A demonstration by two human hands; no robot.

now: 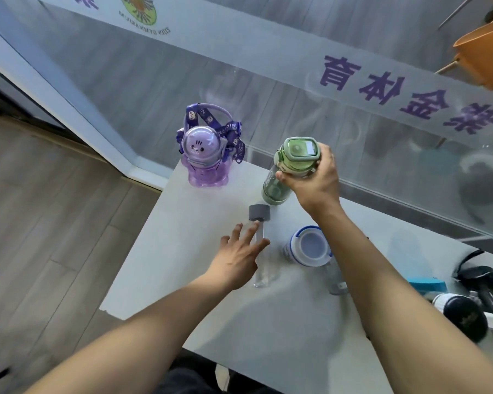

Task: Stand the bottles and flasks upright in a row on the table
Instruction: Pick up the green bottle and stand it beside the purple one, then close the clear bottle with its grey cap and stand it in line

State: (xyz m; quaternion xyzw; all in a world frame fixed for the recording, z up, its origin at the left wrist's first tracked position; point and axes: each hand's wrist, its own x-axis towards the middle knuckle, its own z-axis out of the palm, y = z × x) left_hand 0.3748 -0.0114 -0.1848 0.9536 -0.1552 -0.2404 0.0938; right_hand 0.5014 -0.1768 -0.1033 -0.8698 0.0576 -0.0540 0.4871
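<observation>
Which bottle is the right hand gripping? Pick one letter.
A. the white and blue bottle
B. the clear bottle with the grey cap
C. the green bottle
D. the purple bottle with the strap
C: the right hand wraps around the lid end of the green bottle, whose base is at the table, while the left hand is open over the clear bottle.

A pale grey table point(268, 331) stands against a glass wall point(239, 86). Across the glass runs a frosted band point(268, 56) with purple letters. Left of the table lies a wooden floor point(40, 223). Behind the glass, far right of the table, an orange chair point(484, 52) stands.
</observation>
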